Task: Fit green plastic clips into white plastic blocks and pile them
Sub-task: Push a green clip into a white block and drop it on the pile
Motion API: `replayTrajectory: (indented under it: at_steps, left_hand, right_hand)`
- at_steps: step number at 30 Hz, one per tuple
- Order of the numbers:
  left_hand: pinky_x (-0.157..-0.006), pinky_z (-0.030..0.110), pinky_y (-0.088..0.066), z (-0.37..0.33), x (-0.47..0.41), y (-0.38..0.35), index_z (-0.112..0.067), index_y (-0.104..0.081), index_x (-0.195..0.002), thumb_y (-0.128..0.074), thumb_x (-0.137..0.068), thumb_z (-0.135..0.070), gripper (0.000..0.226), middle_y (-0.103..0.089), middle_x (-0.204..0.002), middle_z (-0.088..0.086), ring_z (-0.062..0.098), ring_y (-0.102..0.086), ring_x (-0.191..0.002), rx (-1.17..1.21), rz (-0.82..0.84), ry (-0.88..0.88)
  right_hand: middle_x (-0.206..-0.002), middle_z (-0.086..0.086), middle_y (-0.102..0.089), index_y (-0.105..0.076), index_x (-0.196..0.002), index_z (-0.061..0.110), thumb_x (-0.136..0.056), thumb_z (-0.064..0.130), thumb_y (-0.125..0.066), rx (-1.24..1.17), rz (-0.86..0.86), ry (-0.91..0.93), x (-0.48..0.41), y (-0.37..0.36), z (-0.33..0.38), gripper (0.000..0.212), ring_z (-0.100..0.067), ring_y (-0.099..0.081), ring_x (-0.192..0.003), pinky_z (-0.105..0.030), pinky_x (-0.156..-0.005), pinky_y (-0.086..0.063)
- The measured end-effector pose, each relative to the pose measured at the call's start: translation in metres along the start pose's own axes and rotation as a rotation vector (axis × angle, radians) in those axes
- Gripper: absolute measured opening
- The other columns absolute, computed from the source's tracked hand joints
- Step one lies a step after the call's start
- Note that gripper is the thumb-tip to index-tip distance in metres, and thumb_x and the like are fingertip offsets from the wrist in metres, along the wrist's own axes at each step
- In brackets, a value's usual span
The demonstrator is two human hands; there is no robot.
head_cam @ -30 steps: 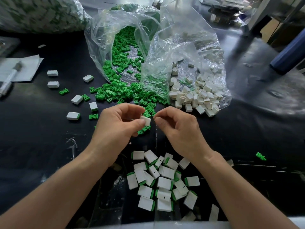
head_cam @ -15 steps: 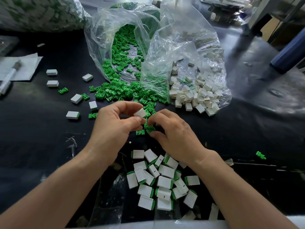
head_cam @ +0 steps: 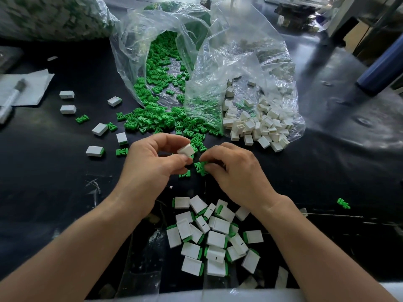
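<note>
Left hand: thumb and forefinger pinch a small white plastic block, held up in front of the knuckles. The other fingers are curled in.

Right hand: palm down, fingers curled, tips pinching a green plastic clip among a few loose ones on the black tabletop. From my feed I cannot tell whether that clip is off the surface. Block and clip sit near each other, not touching.

Nearer me, between the forearms: a loose pile of finished white blocks with green edges, lying flat and overlapping.

Beyond the hands: a heap of loose green clips spills from the mouth of a clear plastic bag. Just right of it, a heap of empty white blocks lies in the mouth of a second clear bag. The two bags press against each other.

Left of the hands I note scattered single white blocks, some with a stray clip beside them. One lone green clip lies well to the right.

Far left: a sheet of white paper with a grey marker pen across it. Top left: a large bulging bag of mixed white and green pieces.
</note>
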State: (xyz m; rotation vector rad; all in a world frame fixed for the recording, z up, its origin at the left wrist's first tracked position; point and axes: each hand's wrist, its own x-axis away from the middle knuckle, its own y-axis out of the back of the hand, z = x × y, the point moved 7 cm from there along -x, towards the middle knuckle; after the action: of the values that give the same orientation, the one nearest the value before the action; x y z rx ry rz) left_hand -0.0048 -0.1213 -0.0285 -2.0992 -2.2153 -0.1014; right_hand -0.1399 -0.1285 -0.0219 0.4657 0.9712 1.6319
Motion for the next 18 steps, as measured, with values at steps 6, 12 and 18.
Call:
replayTrajectory:
  at_steps: [6, 12, 18]
  left_hand:
    - [-0.06, 0.018, -0.055, -0.001, 0.002, -0.005, -0.01, -0.065, -0.08, -0.062, -0.08, 0.009, 0.019, -0.069, -0.079, 0.007, 0.01, -0.068, -0.068, 0.033, 0.057, 0.015]
    - [-0.059, 0.02, -0.056, -0.001, 0.004, -0.011, -0.003, -0.062, -0.082, -0.059, -0.081, 0.011, 0.015, -0.066, -0.079, 0.011, 0.011, -0.067, -0.064, 0.05, 0.112, 0.04]
    - [-0.051, 0.019, -0.052, 0.0, 0.003, -0.009, -0.01, -0.064, -0.08, -0.07, -0.076, -0.005, 0.009, -0.068, -0.067, 0.001, 0.012, -0.066, -0.062, -0.017, 0.093, 0.006]
  right_hand:
    - [-0.077, 0.007, -0.064, -0.065, -0.089, 0.017, -0.088, 0.005, -0.057, -0.276, -0.135, -0.121, -0.001, 0.015, -0.014, 0.015, -0.007, -0.064, -0.072, -0.025, -0.074, -0.052]
    - [-0.081, 0.011, -0.061, -0.056, -0.087, 0.034, -0.083, 0.002, -0.065, -0.492, -0.118, -0.145, 0.0, 0.011, -0.012, 0.034, -0.011, -0.063, -0.082, -0.034, -0.082, -0.054]
    - [-0.076, 0.01, -0.062, -0.059, -0.081, 0.029, -0.081, 0.004, -0.068, -0.504, -0.092, -0.13, 0.001, 0.012, -0.008, 0.026, -0.006, -0.061, -0.074, -0.023, -0.073, -0.053]
